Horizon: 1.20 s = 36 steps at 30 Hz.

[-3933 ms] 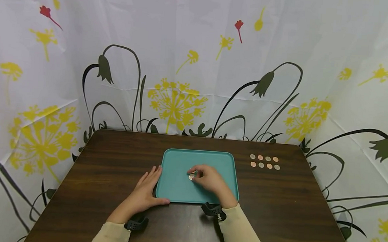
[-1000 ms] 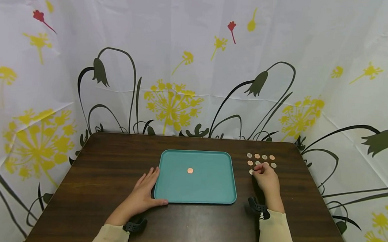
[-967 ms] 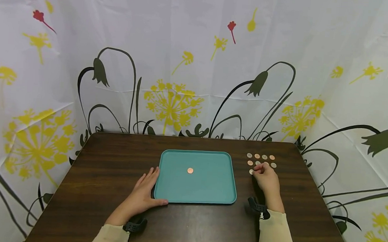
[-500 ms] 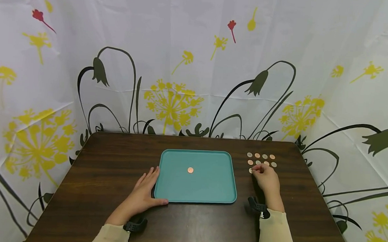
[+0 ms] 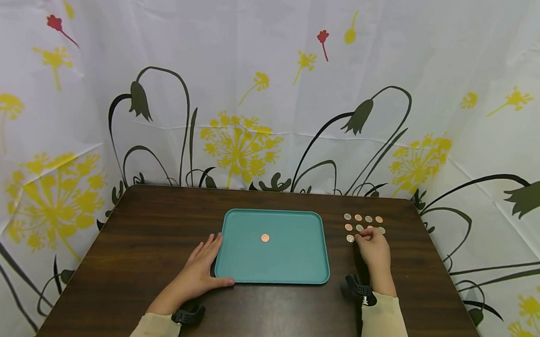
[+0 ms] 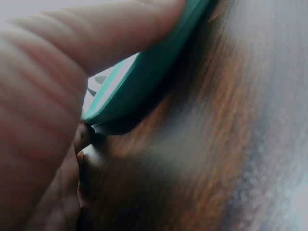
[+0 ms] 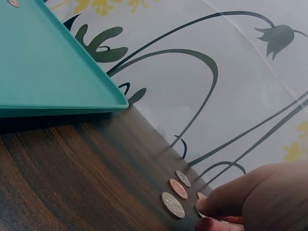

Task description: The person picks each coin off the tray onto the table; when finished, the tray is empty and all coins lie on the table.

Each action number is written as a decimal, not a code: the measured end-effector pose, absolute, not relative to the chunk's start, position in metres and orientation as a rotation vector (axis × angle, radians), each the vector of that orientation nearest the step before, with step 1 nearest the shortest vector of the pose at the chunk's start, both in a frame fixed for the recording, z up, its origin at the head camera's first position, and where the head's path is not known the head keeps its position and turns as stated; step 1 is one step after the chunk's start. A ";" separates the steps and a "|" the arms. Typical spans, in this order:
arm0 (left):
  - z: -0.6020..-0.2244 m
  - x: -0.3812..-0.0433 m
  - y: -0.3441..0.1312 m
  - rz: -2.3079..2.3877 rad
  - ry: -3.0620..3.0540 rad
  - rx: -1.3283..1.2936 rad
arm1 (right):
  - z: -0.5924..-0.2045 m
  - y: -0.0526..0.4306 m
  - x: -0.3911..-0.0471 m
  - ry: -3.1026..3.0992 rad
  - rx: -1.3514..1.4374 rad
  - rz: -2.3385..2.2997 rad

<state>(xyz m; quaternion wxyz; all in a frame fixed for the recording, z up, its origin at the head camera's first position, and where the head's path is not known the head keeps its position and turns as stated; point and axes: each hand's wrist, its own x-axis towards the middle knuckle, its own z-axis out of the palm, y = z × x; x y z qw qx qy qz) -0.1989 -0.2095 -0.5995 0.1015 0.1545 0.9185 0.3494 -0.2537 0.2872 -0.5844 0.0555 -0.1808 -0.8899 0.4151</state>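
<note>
My left hand (image 5: 198,270) lies at the left front corner of the teal tray (image 5: 288,261), fingers spread along its side. The thumb rests on the front rim, seen close up in the left wrist view. One copper coin (image 5: 265,238) lies on the tray. To the right of the tray, my right hand (image 5: 376,253) hovers low by the table, its fingers loosely bent and holding nothing. Just left of its fingertips, a silver coin (image 5: 350,238) lies flat on the wood. In the right wrist view the thumb and finger overlap coins behind them.
Two rows of copper and silver coins (image 5: 358,217) lie beyond the right hand, partly covered by it. The dark wooden table (image 5: 157,218) ends at a white curtain (image 5: 276,46) printed with flowers. Black straps (image 5: 189,314) circle both wrists.
Earlier the right hand was over the tray at a silver coin. That coin now lies on the table in front of the rows, and the fingers have let go of it. The left hand stays put.
</note>
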 end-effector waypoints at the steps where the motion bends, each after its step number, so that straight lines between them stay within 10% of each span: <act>1: -0.600 -0.199 -0.210 1.032 2.713 0.458 | -0.585 0.287 -0.254 -2.690 -0.563 1.271; 36: -0.599 -0.197 -0.210 1.041 2.721 0.465 | -0.554 0.122 -0.251 -2.974 0.309 1.571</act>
